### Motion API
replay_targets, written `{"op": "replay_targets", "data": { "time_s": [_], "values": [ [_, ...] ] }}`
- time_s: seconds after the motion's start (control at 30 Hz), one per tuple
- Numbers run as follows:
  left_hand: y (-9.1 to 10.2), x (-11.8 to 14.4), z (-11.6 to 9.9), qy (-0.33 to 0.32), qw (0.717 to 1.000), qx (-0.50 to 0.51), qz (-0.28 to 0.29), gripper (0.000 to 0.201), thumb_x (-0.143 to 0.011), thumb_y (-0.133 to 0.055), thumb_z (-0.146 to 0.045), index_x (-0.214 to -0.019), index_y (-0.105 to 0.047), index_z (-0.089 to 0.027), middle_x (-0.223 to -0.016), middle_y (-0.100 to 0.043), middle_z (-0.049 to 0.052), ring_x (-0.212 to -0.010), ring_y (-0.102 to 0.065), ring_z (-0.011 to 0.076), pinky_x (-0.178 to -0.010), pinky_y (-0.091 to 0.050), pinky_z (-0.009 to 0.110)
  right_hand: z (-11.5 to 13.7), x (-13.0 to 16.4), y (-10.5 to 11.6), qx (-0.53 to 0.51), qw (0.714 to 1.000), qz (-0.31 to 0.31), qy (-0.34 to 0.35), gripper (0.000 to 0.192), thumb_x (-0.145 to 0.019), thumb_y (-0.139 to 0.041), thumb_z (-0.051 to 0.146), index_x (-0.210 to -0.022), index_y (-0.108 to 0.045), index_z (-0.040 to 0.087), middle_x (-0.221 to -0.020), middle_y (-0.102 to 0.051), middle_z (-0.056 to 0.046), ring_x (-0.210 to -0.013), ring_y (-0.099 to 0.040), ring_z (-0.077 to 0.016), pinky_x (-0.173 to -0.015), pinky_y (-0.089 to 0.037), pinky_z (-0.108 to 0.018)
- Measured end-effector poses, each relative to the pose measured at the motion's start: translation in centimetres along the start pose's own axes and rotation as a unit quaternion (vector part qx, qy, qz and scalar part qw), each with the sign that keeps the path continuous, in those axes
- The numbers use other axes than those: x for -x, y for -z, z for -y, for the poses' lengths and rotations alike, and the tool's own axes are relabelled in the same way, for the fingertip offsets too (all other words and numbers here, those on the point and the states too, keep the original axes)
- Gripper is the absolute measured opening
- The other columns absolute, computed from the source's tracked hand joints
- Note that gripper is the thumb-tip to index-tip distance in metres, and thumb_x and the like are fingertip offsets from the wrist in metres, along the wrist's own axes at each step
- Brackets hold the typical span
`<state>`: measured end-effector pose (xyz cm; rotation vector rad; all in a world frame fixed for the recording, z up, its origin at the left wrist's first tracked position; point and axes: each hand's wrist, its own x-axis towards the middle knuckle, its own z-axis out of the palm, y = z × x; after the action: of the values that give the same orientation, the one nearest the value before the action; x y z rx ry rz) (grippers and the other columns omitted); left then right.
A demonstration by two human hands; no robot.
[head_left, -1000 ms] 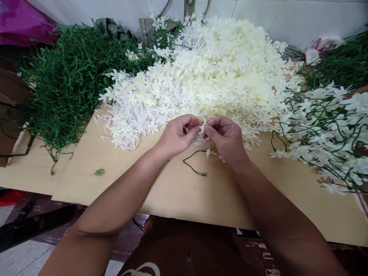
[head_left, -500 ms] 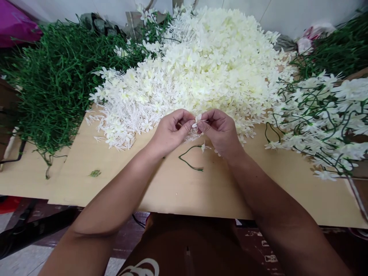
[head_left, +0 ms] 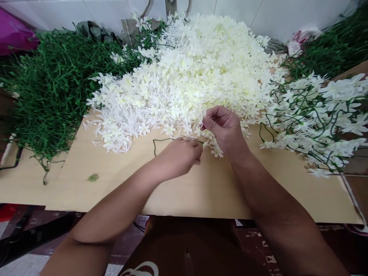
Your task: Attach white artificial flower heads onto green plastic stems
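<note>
Your tabletop [head_left: 215, 197] carries a broad pile of white flowers [head_left: 218, 69], with a heap of green stems [head_left: 54, 88] to its left and a smaller bunch of stemmed flowers [head_left: 319, 119] to its right. Your left hand [head_left: 182, 155] lies low over the loose stem [head_left: 154, 145] in front of the pile; its fingers curl downward, and you can't tell from here whether they pinch it. Your right hand [head_left: 225, 128] is raised at the pile's front edge, thumb and forefinger pinching what looks like a small white blossom [head_left: 202, 123]. You seem to be at the pick-up of the stem for joining; the next move probably calls for a light grip, lifting its end to meet the blossom without bending the petals.
</note>
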<state>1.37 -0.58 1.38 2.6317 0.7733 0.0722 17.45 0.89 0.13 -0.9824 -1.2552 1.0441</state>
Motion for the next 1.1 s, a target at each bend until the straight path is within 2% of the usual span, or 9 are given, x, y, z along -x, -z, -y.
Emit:
{"op": "replay_targets", "data": {
  "time_s": [0.13,0.23,0.3,0.43,0.57,0.67,0.8,0.97,1.1],
  "values": [
    [1.6,0.4,2.3,0.074,0.983,0.039,-0.165,0.011,-0.088,-0.052,-0.021,-0.083,-0.061,-0.018,-0.079,-0.066,0.004,-0.074,-0.06,0.0181,-0.07,-0.044,0.031,-0.1,0.0,0.1,-0.023,1.0,0.004,-0.016,0.038,-0.067,-0.079,0.053,-0.073,-0.058,0.022,-0.064,-0.058,0.004,-0.058,-0.057,-0.0093,-0.058,-0.053,-0.025],
    [2.5,1.0,4.2,0.133,0.927,0.063,-0.345,0.007,-0.089,-0.051,-0.023,-0.086,-0.057,-0.019,-0.08,-0.064,0.003,-0.075,-0.057,0.0162,-0.07,-0.045,0.03,-0.3,0.0,0.2,-0.041,0.999,0.008,-0.017,0.037,-0.066,-0.08,0.052,-0.073,-0.06,0.022,-0.064,-0.058,0.005,-0.058,-0.058,-0.0094,-0.059,-0.053,-0.025],
    [2.6,1.3,5.3,0.145,0.887,0.086,-0.429,0.005,-0.09,-0.052,-0.024,-0.09,-0.055,-0.021,-0.085,-0.063,0.003,-0.078,-0.058,0.0155,-0.073,-0.047,0.03,-0.4,0.0,0.2,-0.051,0.998,0.01,-0.018,0.034,-0.067,-0.081,0.049,-0.073,-0.061,0.021,-0.063,-0.059,0.005,-0.059,-0.058,-0.0094,-0.06,-0.053,-0.025],
    [2.4,1.2,6.5,0.159,0.849,0.132,-0.486,0.013,-0.093,-0.049,-0.032,-0.1,-0.055,-0.023,-0.091,-0.06,0.003,-0.084,-0.06,0.0152,-0.075,-0.051,0.029,-0.6,0.0,0.2,-0.075,0.997,0.015,-0.023,0.033,-0.067,-0.082,0.046,-0.072,-0.061,0.021,-0.063,-0.06,0.005,-0.06,-0.06,-0.0093,-0.061,-0.053,-0.025],
    [2.7,1.1,6.4,0.158,0.833,0.217,-0.484,0.019,-0.093,-0.05,-0.037,-0.103,-0.058,-0.023,-0.089,-0.06,0.004,-0.083,-0.061,0.0152,-0.074,-0.053,0.029,-0.7,-0.1,0.3,-0.095,0.995,0.014,-0.036,0.034,-0.066,-0.083,0.045,-0.073,-0.061,0.021,-0.064,-0.061,0.004,-0.061,-0.061,-0.0097,-0.063,-0.054,-0.026],
    [3.5,1.2,5.9,0.157,0.802,0.327,-0.475,0.022,-0.09,-0.054,-0.041,-0.096,-0.062,-0.022,-0.079,-0.061,0.003,-0.074,-0.06,0.014,-0.069,-0.051,0.028,-0.6,-0.1,0.4,-0.113,0.992,0.005,-0.059,0.036,-0.063,-0.085,0.046,-0.073,-0.06,0.021,-0.064,-0.061,0.005,-0.061,-0.062,-0.0098,-0.064,-0.055,-0.027],
    [3.7,1.3,5.2,0.158,0.77,0.475,-0.396,0.031,-0.083,-0.064,-0.049,-0.079,-0.062,-0.018,-0.066,-0.058,0.001,-0.062,-0.056,0.0118,-0.06,-0.047,0.024,-0.2,-0.1,0.5,-0.136,0.987,-0.004,-0.088,0.039,-0.058,-0.087,0.046,-0.072,-0.061,0.021,-0.065,-0.062,0.005,-0.063,-0.063,-0.0099,-0.066,-0.056,-0.026],
    [2.3,0.6,4.2,0.116,0.838,0.507,-0.167,0.037,-0.082,-0.063,-0.051,-0.074,-0.06,-0.015,-0.064,-0.055,0.001,-0.058,-0.049,0.0102,-0.057,-0.041,0.023,0.1,-0.1,0.9,-0.156,0.979,0.042,-0.126,0.035,-0.059,-0.088,0.042,-0.071,-0.063,0.021,-0.069,-0.063,0.004,-0.069,-0.064,-0.011,-0.074,-0.056,-0.028],
    [1.0,-0.1,3.9,0.104,0.881,0.453,-0.089,0.034,-0.089,-0.052,-0.045,-0.074,-0.057,-0.016,-0.066,-0.051,-0.001,-0.06,-0.043,0.0099,-0.059,-0.037,0.023,-0.1,0.0,1.0,-0.125,0.968,0.14,-0.167,0.032,-0.062,-0.086,0.043,-0.07,-0.064,0.02,-0.069,-0.064,0.002,-0.069,-0.063,-0.013,-0.076,-0.055,-0.031]
  ]
}}
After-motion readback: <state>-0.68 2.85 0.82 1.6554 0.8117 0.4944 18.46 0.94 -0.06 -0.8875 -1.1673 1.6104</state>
